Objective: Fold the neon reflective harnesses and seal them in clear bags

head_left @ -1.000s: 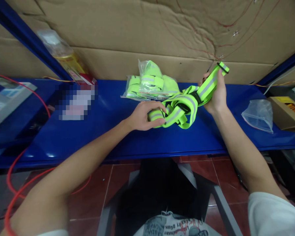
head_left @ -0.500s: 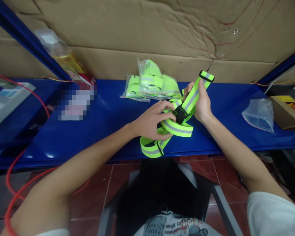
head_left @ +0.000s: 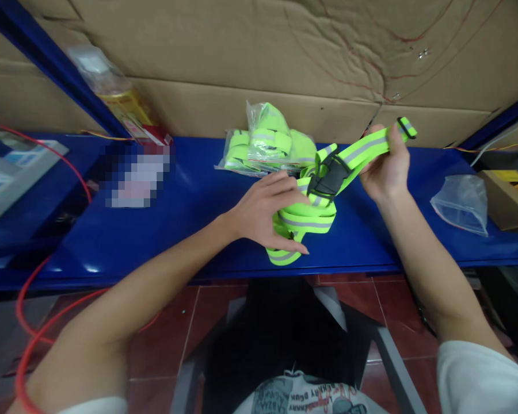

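Note:
A neon-yellow reflective strap (head_left: 307,223) with a grey stripe lies in loose loops near the front of the blue tabletop. Its black plastic buckle (head_left: 328,179) faces up on top of the loops. My right hand (head_left: 387,167) is closed around one length and holds it raised to the right; the end with a black slider (head_left: 406,127) sticks out past the thumb. At the left side of the loops, my left hand (head_left: 270,210) touches the strap with fingers and thumb apart. Some of its fingertips are hidden against the webbing.
Behind the strap sit several clear bags (head_left: 267,141) of similar neon straps. An unfilled plastic bag (head_left: 461,202) and a cardboard box (head_left: 507,195) are at the right. A bottle (head_left: 112,86) stands back left. A red hose (head_left: 23,339) loops beside the table.
My right hand has moved right, drawing out a longer length of strap. The buckle has come into plain view. My left hand's fingers have loosened and spread over the loops.

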Motion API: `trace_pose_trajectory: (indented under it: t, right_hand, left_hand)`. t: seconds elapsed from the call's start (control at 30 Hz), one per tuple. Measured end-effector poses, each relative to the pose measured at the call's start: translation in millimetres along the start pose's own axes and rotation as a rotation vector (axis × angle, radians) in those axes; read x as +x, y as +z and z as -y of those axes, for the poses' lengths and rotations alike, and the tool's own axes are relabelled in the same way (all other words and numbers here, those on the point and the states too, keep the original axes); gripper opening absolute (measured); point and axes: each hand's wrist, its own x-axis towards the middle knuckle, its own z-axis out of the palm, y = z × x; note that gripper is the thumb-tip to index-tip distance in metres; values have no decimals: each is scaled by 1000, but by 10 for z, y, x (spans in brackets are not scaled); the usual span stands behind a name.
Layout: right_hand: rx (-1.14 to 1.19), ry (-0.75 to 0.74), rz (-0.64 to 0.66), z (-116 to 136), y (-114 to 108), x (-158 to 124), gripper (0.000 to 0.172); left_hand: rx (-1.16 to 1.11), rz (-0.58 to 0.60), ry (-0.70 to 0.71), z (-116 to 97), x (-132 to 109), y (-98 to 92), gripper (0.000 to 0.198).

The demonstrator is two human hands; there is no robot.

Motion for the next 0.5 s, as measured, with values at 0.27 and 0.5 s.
trace_pose_trajectory:
  t: [0.27, 0.5]
  right_hand:
    - [360, -88, -160, 185, -32, 66, 35]
    - [553, -141, -356, 299, -171, 169, 39]
  left_hand:
    - [-97, -73, -119, 88, 10, -41, 60]
    - [-198, -187, -112, 22, 39, -81, 64]
